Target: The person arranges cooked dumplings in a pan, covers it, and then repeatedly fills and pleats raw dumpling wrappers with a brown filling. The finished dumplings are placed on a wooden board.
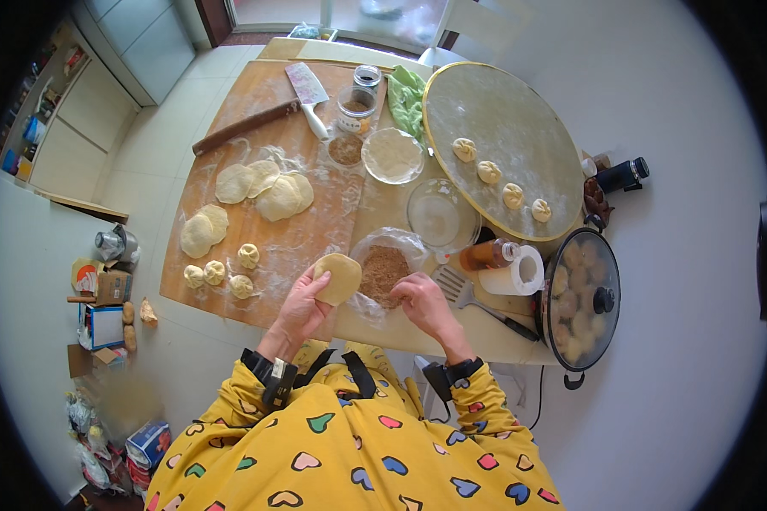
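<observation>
A flat round dough wrapper (337, 280) is held in my left hand (303, 305), the thumb on top of it. My right hand (424, 301) has its fingertips in the brown crumbly filling (383, 271), inside a bowl lined with clear plastic; whether it pinches any filling is hidden. More dough wrappers (284, 197) lie on the floured wooden board (294, 255), some overlapping. Several small pleated buns (214, 273) sit near the board's left front. Other pleated buns (489, 172) stand in a slanting row on a large round floured tray (505, 115).
A cleaver (307, 83) and a rolling pin (246, 126) lie at the board's back. Right of the filling are a slotted spatula (455, 284), a bottle (486, 254), a paper roll (518, 271) and a lidded electric pan (581, 300). A glass bowl (444, 214) stands behind.
</observation>
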Demonstrator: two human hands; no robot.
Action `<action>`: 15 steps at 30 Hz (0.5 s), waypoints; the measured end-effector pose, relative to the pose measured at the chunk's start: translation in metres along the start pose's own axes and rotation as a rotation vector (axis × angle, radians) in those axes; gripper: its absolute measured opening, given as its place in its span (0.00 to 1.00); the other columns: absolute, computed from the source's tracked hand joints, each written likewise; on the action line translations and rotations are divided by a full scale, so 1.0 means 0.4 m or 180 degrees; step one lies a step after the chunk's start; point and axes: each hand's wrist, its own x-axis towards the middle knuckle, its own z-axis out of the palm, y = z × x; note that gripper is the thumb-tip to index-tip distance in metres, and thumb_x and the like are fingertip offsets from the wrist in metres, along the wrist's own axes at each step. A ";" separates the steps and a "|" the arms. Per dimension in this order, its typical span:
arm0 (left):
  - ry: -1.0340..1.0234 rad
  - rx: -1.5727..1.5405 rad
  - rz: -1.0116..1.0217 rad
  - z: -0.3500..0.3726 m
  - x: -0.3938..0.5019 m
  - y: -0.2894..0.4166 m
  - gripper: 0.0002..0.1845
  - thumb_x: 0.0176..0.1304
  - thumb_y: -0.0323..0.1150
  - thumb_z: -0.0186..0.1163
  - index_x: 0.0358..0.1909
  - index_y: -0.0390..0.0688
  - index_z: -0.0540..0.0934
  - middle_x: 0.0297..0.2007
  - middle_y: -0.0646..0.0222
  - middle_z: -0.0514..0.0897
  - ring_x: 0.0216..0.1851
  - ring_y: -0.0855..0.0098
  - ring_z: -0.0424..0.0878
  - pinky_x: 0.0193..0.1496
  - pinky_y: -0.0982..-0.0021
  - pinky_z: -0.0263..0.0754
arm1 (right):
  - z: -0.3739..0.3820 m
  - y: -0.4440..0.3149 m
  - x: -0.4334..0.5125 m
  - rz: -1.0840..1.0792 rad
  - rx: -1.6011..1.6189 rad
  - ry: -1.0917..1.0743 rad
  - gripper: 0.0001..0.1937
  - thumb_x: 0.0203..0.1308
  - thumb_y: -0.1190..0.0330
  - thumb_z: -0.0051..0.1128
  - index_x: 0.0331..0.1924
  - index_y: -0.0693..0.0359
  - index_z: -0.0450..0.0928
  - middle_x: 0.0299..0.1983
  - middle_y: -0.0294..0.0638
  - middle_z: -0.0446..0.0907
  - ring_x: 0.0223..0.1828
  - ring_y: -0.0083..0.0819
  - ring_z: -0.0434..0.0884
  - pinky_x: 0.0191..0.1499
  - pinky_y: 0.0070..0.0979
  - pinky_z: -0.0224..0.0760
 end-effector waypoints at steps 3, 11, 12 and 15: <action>0.0040 0.0021 -0.0052 0.003 0.002 -0.010 0.16 0.72 0.28 0.51 0.59 0.41 0.73 0.54 0.63 0.80 0.55 0.68 0.80 0.57 0.65 0.79 | 0.003 0.000 -0.036 -0.0303 -0.0478 0.0164 0.16 0.38 0.82 0.57 0.35 0.56 0.80 0.43 0.38 0.80 0.53 0.42 0.75 0.56 0.38 0.69; 0.0015 0.0090 -0.0111 0.011 0.006 -0.013 0.16 0.73 0.29 0.51 0.60 0.40 0.72 0.54 0.64 0.80 0.55 0.69 0.80 0.58 0.66 0.78 | -0.006 -0.024 -0.055 -0.0630 -0.0882 0.0425 0.11 0.40 0.79 0.57 0.31 0.56 0.79 0.39 0.34 0.80 0.54 0.38 0.75 0.56 0.37 0.66; 0.0080 0.0060 -0.0153 0.013 0.008 -0.013 0.16 0.73 0.29 0.51 0.60 0.40 0.72 0.54 0.64 0.80 0.55 0.69 0.80 0.58 0.66 0.78 | -0.011 -0.031 -0.048 -0.0862 -0.0887 0.0650 0.10 0.40 0.78 0.57 0.30 0.56 0.79 0.38 0.34 0.80 0.54 0.37 0.76 0.56 0.37 0.66; -0.0189 -0.0024 -0.0096 0.019 0.018 -0.015 0.16 0.73 0.29 0.52 0.59 0.40 0.72 0.54 0.64 0.80 0.55 0.70 0.80 0.59 0.66 0.76 | -0.025 -0.061 -0.028 -0.0794 -0.0427 0.0530 0.05 0.45 0.76 0.55 0.27 0.57 0.80 0.34 0.36 0.82 0.48 0.35 0.79 0.54 0.35 0.68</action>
